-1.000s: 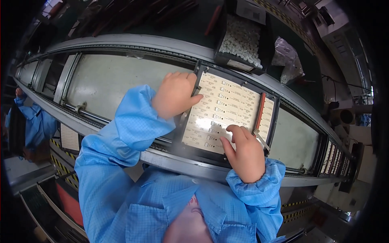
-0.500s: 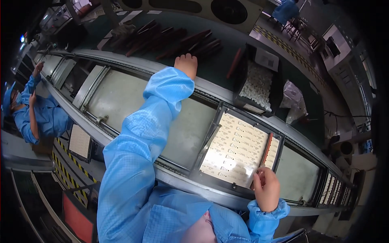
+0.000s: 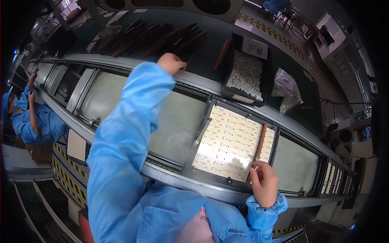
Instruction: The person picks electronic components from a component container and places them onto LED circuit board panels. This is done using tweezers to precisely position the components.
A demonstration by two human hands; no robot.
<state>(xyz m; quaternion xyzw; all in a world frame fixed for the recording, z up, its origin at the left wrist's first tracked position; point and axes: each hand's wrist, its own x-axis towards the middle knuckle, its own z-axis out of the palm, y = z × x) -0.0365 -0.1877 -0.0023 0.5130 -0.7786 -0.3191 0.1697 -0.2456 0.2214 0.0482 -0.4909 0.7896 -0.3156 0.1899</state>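
Observation:
My right hand (image 3: 265,184) is closed in a pinch at the near end of a narrow red strip (image 3: 262,139). This strip lies across the right side of a cream panel sheet (image 3: 231,141) with rows of small printed markings. A dark frame (image 3: 188,166) surrounds the sheet on the conveyor. My left hand (image 3: 172,64) is stretched over the conveyor's far rail, its fingers curled together at the edge of the dark green table; what they hold, if anything, is too dark to make out. Several dark red strips (image 3: 154,38) lie in a loose pile beyond it.
A black bin (image 3: 227,87) of small white parts stands beyond the frame, with a clear plastic bag (image 3: 285,91) to its right. One red strip (image 3: 221,54) lies left of the bin. A co-worker in blue (image 3: 36,117) stands at the far left beside the conveyor (image 3: 178,121).
My left hand has drawn back slightly from the strip pile, and its fingers have curled together. The right hand stays at the red strip's near end. The whole view has shifted a little.

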